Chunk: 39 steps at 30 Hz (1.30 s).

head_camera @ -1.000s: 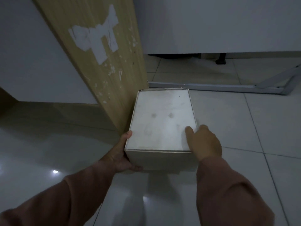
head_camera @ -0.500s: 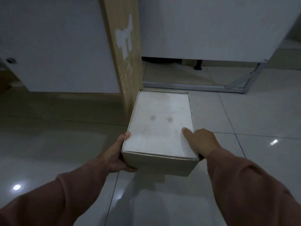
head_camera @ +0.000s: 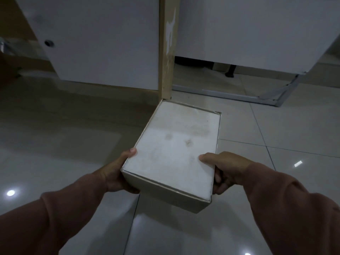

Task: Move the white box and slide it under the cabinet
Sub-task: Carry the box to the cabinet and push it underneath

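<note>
The white box (head_camera: 176, 151) is a closed cardboard carton with a pale lid, held between both hands above the tiled floor. My left hand (head_camera: 117, 173) grips its near left corner, thumb on the lid edge. My right hand (head_camera: 224, 170) grips the near right side, thumb on top and fingers down the side. The box's far corner lies close to the foot of a wooden upright (head_camera: 166, 52). A white cabinet (head_camera: 257, 30) stands beyond on the right, with a dark gap (head_camera: 198, 62) beneath it.
Another white cabinet panel (head_camera: 103, 43) stands left of the upright. A grey metal frame (head_camera: 230, 95) lies on the floor in front of the right cabinet's gap. A black leg (head_camera: 230, 71) shows under that cabinet. Glossy floor tiles (head_camera: 55, 162) spread all around.
The box has come away from the wooden upright toward me and turned, its near end raised. My right hand shifted from the lid to gripping the side. The view swung left.
</note>
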Each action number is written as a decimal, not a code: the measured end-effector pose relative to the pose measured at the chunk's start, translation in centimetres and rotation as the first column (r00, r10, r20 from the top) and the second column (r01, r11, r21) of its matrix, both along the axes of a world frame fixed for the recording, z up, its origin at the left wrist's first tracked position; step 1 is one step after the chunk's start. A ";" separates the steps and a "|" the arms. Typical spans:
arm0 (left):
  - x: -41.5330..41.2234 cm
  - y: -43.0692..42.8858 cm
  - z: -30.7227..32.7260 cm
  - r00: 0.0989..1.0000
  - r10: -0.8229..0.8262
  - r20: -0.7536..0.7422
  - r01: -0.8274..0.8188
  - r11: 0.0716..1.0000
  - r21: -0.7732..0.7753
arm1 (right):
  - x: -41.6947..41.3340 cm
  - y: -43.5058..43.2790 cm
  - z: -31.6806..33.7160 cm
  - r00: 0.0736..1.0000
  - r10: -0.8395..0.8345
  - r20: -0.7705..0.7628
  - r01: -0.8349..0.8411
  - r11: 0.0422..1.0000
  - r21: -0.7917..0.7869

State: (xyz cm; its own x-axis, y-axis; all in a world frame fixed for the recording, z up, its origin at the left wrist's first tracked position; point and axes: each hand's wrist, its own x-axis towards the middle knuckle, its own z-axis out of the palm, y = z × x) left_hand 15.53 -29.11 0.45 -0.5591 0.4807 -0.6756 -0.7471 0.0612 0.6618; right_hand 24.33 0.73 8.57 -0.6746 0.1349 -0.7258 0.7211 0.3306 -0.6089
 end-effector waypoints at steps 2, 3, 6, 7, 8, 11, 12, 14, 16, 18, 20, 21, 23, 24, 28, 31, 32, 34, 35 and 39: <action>0.4 -0.9 0.1 1.000 -0.010 -0.003 0.010 1.000 -0.006 | 0.2 -0.6 0.3 0.996 0.071 0.049 -0.070 0.997 -0.025; 0.6 -1.4 0.1 1.000 -0.016 -0.010 0.016 1.000 -0.006 | 0.2 -0.8 0.5 0.994 0.096 0.056 -0.094 0.995 -0.034; 1.1 -3.3 -0.1 1.000 0.002 -0.012 -0.002 1.000 0.017 | -0.3 -2.0 0.7 0.989 0.141 0.041 -0.139 0.989 -0.045; 1.3 -4.2 -0.2 1.000 0.020 -0.011 -0.019 0.999 0.026 | -0.6 -2.7 0.7 0.987 0.157 0.032 -0.155 0.987 -0.045; 1.4 -4.9 -0.2 0.999 0.036 -0.011 -0.035 0.999 0.036 | -1.0 -3.3 0.7 0.985 0.171 0.022 -0.170 0.985 -0.043; 1.5 -7.1 0.1 0.997 0.077 -0.024 -0.076 0.996 0.054 | -2.3 -5.3 0.6 0.979 0.204 -0.016 -0.204 0.978 -0.042; 1.5 -7.7 0.1 0.995 0.093 -0.029 -0.092 0.994 0.052 | -2.7 -5.9 0.4 0.978 0.207 -0.032 -0.209 0.977 -0.043; 1.3 -8.9 0.1 0.990 0.137 -0.042 -0.136 0.990 0.036 | -3.3 -7.1 -0.2 0.979 0.194 -0.068 -0.198 0.979 -0.049; 1.1 -10.1 -0.2 0.981 0.189 -0.055 -0.188 0.982 0.017 | -3.8 -8.5 -1.0 0.982 0.156 -0.108 -0.162 0.985 -0.058; 0.8 -11.3 -0.8 0.970 0.238 -0.053 -0.238 0.971 0.001 | -4.3 -9.9 -2.1 0.982 0.133 -0.134 -0.142 0.988 -0.056; 0.6 -12.2 -1.6 0.962 0.272 -0.039 -0.273 0.962 -0.025 | -4.6 -10.9 -3.1 0.983 0.115 -0.142 -0.122 0.991 -0.046; 0.5 -12.6 -2.0 0.958 0.284 -0.036 -0.285 0.958 -0.043 | -4.9 -11.5 -3.7 0.984 0.110 -0.143 -0.116 0.992 -0.040; 0.3 -13.0 -2.8 0.954 0.298 -0.035 -0.300 0.950 -0.085 | -5.3 -12.5 -4.7 0.986 0.096 -0.136 -0.100 0.995 -0.024; 0.1 -13.2 -3.2 0.953 0.303 -0.034 -0.304 0.947 -0.104 | -5.5 -12.9 -5.1 0.988 0.084 -0.133 -0.087 0.996 -0.019; -1.1 -13.6 -4.6 0.947 0.321 -0.027 -0.321 0.935 -0.153 | -6.2 -14.1 -6.5 0.991 0.027 -0.129 -0.030 0.999 -0.026; -2.1 -13.9 -5.7 0.949 0.315 -0.018 -0.313 0.933 -0.177 | -6.5 -15.0 -7.4 0.994 -0.025 -0.106 0.020 0.999 -0.044; -2.3 -14.0 -6.1 0.950 0.313 -0.007 -0.309 0.933 -0.186 | -6.5 -15.3 -7.7 0.994 -0.043 -0.098 0.040 0.998 -0.042; -2.7 -14.4 -6.8 0.950 0.312 0.020 -0.302 0.932 -0.199 | -6.4 -16.0 -8.2 0.994 -0.069 -0.090 0.066 0.997 -0.039; -2.8 -14.5 -7.2 0.950 0.310 0.032 -0.298 0.933 -0.202 | -6.4 -16.4 -8.4 0.993 -0.072 -0.089 0.069 0.997 -0.038; -3.1 -15.6 -8.5 0.945 0.311 0.101 -0.288 0.938 -0.196 | -6.5 -17.8 -8.8 0.993 -0.100 -0.067 0.100 0.995 -0.007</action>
